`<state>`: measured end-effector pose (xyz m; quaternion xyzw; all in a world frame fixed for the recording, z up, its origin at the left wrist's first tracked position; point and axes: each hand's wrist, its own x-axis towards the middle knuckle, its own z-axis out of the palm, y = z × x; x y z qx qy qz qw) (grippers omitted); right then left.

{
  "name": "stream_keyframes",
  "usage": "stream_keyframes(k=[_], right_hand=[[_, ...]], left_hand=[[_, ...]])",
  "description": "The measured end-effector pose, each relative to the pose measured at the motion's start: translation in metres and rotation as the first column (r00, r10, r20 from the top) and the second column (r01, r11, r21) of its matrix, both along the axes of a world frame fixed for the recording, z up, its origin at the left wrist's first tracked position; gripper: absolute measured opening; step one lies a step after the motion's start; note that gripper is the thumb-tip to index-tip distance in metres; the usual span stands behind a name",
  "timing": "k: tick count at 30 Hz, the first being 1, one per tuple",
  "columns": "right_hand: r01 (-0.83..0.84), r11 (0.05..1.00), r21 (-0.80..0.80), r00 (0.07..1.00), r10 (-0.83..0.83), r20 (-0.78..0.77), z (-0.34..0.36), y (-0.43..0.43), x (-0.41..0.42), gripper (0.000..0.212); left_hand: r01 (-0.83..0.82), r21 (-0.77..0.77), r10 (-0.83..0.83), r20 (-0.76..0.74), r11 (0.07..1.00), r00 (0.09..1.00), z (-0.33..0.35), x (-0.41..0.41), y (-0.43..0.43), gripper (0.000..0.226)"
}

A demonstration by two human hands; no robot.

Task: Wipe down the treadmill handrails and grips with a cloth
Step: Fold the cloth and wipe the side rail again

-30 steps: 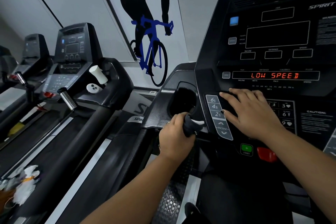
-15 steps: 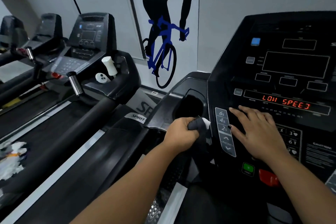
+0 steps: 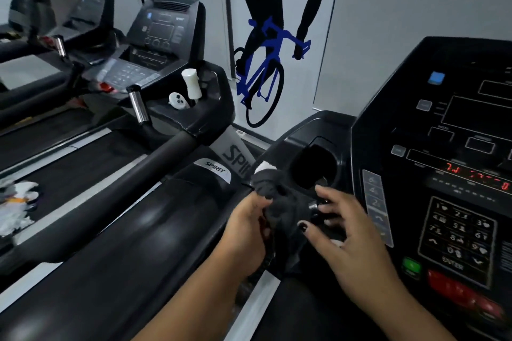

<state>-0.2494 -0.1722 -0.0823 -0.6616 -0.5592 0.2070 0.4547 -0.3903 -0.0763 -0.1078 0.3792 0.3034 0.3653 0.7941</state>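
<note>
A dark cloth with a white edge is draped over the left pulse grip of the treadmill in front of me; the grip's metal tip pokes out. My left hand is shut on the cloth's left side. My right hand has its fingers spread, with thumb and fingertips touching the cloth and the grip tip. The glossy black left handrail runs down to the lower left. The console with its red display fills the right.
A cup holder opens just beyond the cloth. The neighbouring treadmill on the left holds a white bottle and a white controller, with a chrome grip beside them. Crumpled white rags lie on its belt.
My right hand has left the console keypad and moved left onto the cloth. My left hand has shifted down and left with the cloth. The view has swung left.
</note>
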Motion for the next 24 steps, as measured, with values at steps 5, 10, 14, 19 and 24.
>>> stream_keyframes(k=[5,10,14,19,24], right_hand=[[-0.151,0.976,-0.159,0.945,0.095,-0.312,-0.019,0.012,-0.040,0.068],[-0.322,0.923,-0.209,0.495,-0.025,-0.869,-0.027,0.019,-0.064,0.049],[-0.278,0.944,-0.177,0.484,-0.021,-0.875,-0.030,0.023,-0.080,0.039],[-0.277,0.956,-0.100,0.537,0.068,-0.841,-0.022,0.031,-0.102,0.024],[-0.340,0.939,-0.057,0.440,0.105,-0.892,-0.015,0.038,-0.121,0.024]], left_hand=[[0.102,0.026,-0.105,0.154,0.994,0.982,-0.005,-0.055,-0.009,0.051],[0.024,0.104,-0.031,0.069,0.994,0.997,-0.025,-0.098,-0.008,0.059],[-0.076,0.141,0.098,-0.150,0.987,0.984,-0.032,-0.129,-0.006,0.064],[-0.022,0.075,0.036,-0.200,0.997,0.979,-0.040,-0.162,-0.010,0.057],[-0.135,-0.462,0.252,0.200,0.877,0.947,-0.057,-0.177,-0.008,0.081]])
